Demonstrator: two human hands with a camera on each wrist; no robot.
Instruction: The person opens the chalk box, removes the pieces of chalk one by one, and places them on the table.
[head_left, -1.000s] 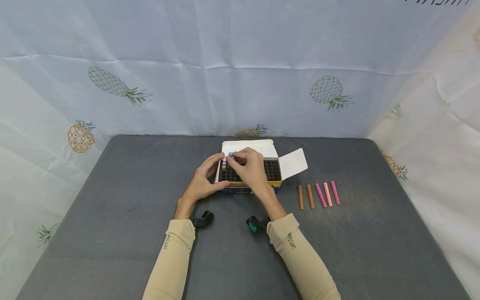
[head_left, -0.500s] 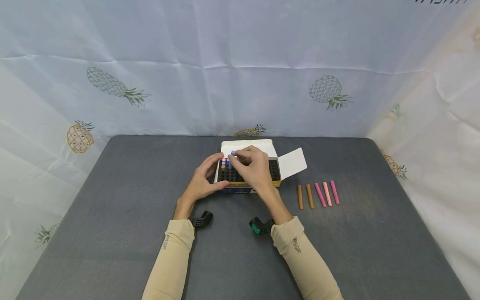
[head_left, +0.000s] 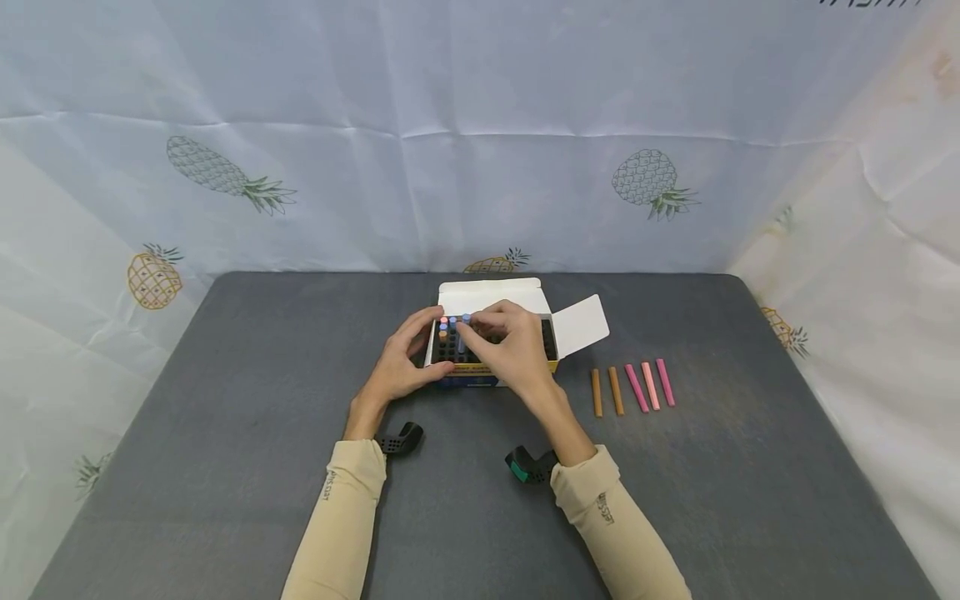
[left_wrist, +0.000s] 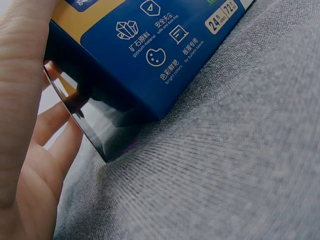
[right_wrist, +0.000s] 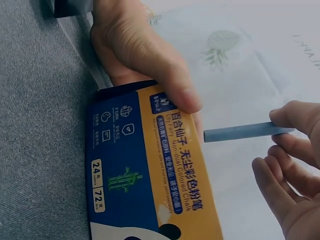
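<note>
My left hand (head_left: 397, 360) holds the left end of a blue and yellow chalk box (right_wrist: 160, 160), thumb at the front edge and fingers toward the back. Its lid is up, showing a black insert full of holes. Above the insert, my right hand (head_left: 517, 350) pinches a blue chalk stick (right_wrist: 240, 132) between thumb and fingertips. In the right wrist view the stick's whole free end shows. Pink, blue and orange chalk ends (head_left: 443, 327) stand in the leftmost holes, with another blue chalk (head_left: 452, 322) beside them.
On the grey table (head_left: 465, 517), right of the box, lie two brown chalk sticks (head_left: 615, 390) and several pink ones (head_left: 649, 386). A white side flap (head_left: 581, 326) juts from the box's right end. A pineapple-print cloth (head_left: 480, 200) hangs behind the table.
My right hand has shifted slightly right and lower over the insert, still pinching blue chalk. One blue stick now shows standing in the second column. My left hand keeps its hold on the box.
</note>
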